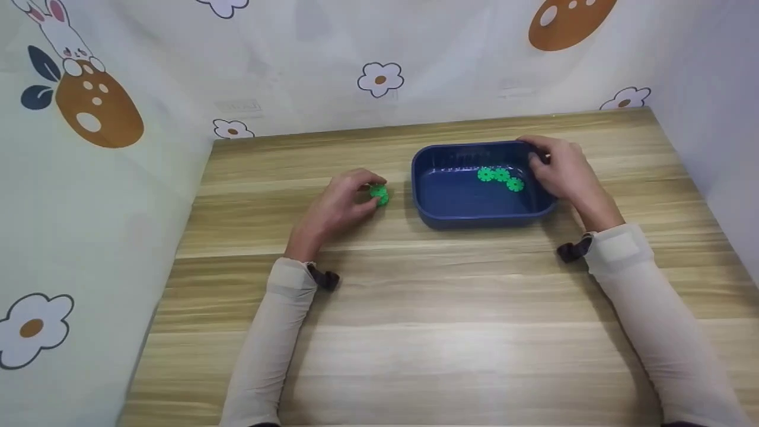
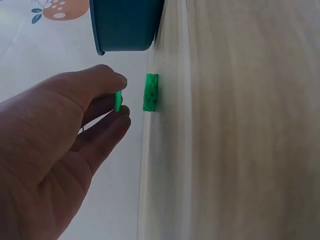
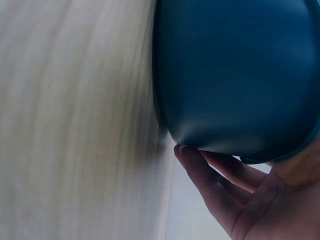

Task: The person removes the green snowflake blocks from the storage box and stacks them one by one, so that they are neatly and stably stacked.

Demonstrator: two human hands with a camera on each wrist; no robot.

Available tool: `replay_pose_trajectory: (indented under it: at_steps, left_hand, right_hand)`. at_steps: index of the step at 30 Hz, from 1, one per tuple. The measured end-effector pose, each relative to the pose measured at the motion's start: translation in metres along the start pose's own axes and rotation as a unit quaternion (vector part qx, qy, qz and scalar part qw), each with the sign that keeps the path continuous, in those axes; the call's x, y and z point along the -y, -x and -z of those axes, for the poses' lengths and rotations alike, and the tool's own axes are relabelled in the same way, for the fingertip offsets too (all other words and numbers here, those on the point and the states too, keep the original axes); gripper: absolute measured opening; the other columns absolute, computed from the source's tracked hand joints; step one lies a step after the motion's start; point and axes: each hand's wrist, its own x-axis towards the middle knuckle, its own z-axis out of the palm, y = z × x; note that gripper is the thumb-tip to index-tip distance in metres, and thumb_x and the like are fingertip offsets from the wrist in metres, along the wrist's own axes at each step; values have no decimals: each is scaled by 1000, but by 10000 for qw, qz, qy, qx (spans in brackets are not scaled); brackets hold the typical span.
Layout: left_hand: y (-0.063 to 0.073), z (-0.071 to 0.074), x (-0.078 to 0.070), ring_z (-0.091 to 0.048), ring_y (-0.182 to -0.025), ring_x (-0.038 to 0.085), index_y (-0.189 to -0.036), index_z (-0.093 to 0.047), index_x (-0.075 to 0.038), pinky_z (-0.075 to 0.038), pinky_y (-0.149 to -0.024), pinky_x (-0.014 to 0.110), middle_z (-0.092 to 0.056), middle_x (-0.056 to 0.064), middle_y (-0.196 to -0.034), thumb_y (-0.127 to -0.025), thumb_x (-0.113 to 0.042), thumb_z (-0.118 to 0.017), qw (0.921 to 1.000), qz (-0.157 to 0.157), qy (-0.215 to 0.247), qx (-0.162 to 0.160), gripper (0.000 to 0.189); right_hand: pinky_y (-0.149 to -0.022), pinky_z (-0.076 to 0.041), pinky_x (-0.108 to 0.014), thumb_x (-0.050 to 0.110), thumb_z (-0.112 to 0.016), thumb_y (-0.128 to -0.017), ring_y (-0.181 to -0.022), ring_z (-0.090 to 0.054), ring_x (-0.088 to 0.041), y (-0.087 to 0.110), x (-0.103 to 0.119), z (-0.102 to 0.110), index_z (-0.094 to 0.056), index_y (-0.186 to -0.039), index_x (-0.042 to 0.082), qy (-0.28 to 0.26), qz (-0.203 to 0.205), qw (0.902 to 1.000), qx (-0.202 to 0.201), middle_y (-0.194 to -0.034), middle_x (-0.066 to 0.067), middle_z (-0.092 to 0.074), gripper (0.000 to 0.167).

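Note:
My left hand (image 1: 341, 204) pinches a thin green flower-shaped disc (image 2: 118, 100) between thumb and fingertips, seen edge-on in the left wrist view. Right beside it, more green discs in a small stack (image 2: 150, 92) rest on the table. To the right stands a dark blue plastic bin (image 1: 450, 220). Inside lie three green discs (image 1: 514, 184) near its right end. My right hand (image 1: 569, 172) grips the bin's right end, thumb over the rim in the head view. From the right wrist, its fingers (image 3: 210, 185) show against the bin's outer wall.
The wood-grain table (image 1: 439, 332) runs back to a patterned wall (image 1: 308, 71) with flower and rabbit prints. Another pale wall (image 1: 705, 89) borders it at the right. A dark wrist strap (image 1: 325, 277) sits at the left cuff, and a similar one (image 1: 574, 251) at the right.

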Motion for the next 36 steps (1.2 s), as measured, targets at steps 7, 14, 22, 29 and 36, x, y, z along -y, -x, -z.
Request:
replay_pose_trajectory:
  at_steps: [7,14,22,29,36]
  left_hand:
    - [0,0,2,-66,-132,26,-134,-73,-6,-52,-117,44,-74,10,-136,-101,-13,-75,9988,110,-342,321,34]
    - [0,1,4,-66,-132,27,-131,-76,-8,-49,-119,45,-76,8,-132,-101,-13,-75,9974,-21,-545,469,30]
    - [-2,0,5,-67,-129,26,-129,-77,-9,-50,-117,46,-77,6,-128,-101,-13,-74,9965,12,-608,579,29]
    - [-1,0,5,-66,-129,27,-130,-77,-9,-50,-117,46,-77,7,-129,-100,-11,-75,9966,11,-583,580,30]
    - [-1,-1,6,-67,-128,29,-129,-77,-6,-50,-117,47,-78,9,-130,-99,-10,-75,9973,-128,-520,508,31]
  right_hand:
    - [-104,-53,-63,11,-53,-107,-119,-64,-40,-1,-1,0,-65,-150,15,-17,-5,10000,-24,-146,-26,-66,44]
    - [-103,-52,-64,11,-53,-107,-118,-63,-40,-1,-1,0,-65,-151,16,15,-6,10000,16,-147,-26,-65,45]
    - [-104,-53,-64,12,-53,-108,-119,-63,-41,0,-1,1,-63,-152,15,-12,-53,10000,62,-148,-27,-64,46]
    - [-101,-53,-62,12,-52,-108,-117,-63,-40,0,-1,0,-63,-152,15,1,-36,10000,53,-147,-27,-65,46]
    - [-94,-52,-59,12,-52,-107,-110,-63,-39,-1,-1,-1,-65,-151,16,67,77,9999,-44,-143,-25,-68,46]
